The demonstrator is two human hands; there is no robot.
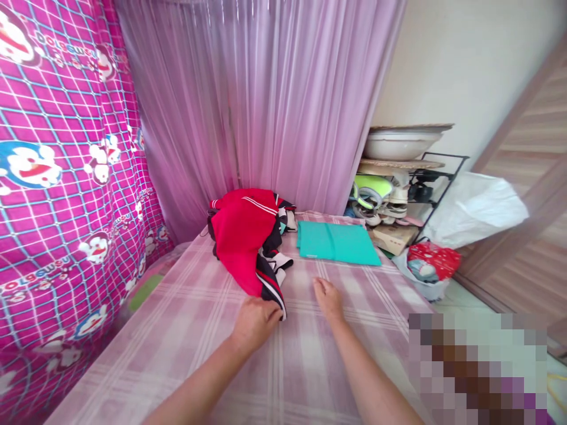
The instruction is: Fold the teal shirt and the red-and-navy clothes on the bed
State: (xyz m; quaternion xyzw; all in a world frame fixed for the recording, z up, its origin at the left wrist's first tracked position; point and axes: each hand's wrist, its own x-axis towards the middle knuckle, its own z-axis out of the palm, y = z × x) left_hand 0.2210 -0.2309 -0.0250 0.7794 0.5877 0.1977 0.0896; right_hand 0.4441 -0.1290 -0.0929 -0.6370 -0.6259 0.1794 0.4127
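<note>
The left hand is clamped on the near end of a red tracksuit garment, thumb and fingers closed over its dark, white-striped edge; whether this end is a sleeve or a trouser leg cannot be told from where I stand. The right hand, just to the right of that grip, has bent fingers and no object visible in it; whether thumb and fingertips meet is unclear. The garment lies directly beyond the grip on the plaid cloth, its bulk heaped at the far edge beside the purple curtain. Its long axis runs from that heap toward the wearer of the camera, slanting slightly rightward, so that the held end points nearest. As to progress, the garment is loose and rumpled, neither spread flat nor folded, with only this one strip drawn out straight. Black-and-white fabric lies crumpled just beyond and right of the grip. Farther right, past the right hand, a teal sheet lies flat, already folded into a rectangle.
</note>
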